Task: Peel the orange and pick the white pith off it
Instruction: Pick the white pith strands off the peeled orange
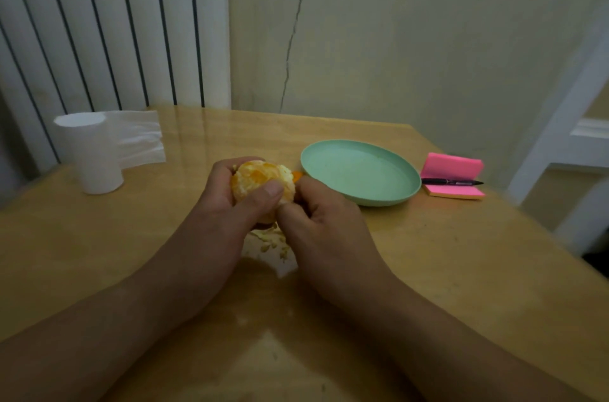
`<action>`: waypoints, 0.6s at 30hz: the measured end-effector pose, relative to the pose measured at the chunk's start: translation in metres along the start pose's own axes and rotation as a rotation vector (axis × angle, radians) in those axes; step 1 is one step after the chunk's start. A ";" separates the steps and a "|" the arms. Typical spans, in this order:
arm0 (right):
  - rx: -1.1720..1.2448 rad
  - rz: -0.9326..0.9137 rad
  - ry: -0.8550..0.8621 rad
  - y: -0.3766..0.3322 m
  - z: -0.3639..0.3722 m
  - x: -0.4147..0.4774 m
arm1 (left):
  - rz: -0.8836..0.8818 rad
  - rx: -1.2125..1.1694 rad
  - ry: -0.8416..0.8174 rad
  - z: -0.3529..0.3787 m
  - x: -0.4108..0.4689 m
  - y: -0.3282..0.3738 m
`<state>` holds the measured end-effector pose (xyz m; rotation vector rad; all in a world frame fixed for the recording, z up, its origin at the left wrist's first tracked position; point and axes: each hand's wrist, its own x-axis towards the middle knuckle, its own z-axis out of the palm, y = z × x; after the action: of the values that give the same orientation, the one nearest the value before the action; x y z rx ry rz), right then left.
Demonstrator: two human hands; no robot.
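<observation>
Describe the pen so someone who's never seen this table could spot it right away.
On the wooden table, find the round green plate toward the far right. Just right of the plate sits a pink sticky-note pad, and the pen lies across it. It is the only thin, dark thing there, black against the bright pink.

Orange flesh mottled with white pith, mint-green plate, pink sticky notes on yellow pad, black pen, white tissue roll, honey-tan wood-grain worktop.
</observation>
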<state>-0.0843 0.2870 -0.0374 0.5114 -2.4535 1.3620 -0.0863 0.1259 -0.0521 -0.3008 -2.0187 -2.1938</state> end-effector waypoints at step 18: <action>0.183 0.057 -0.140 0.008 -0.006 0.003 | -0.101 -0.270 0.053 -0.004 0.005 0.007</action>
<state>-0.0895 0.2953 -0.0392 0.6022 -2.4820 1.6364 -0.0893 0.1210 -0.0442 -0.1709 -1.7457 -2.5106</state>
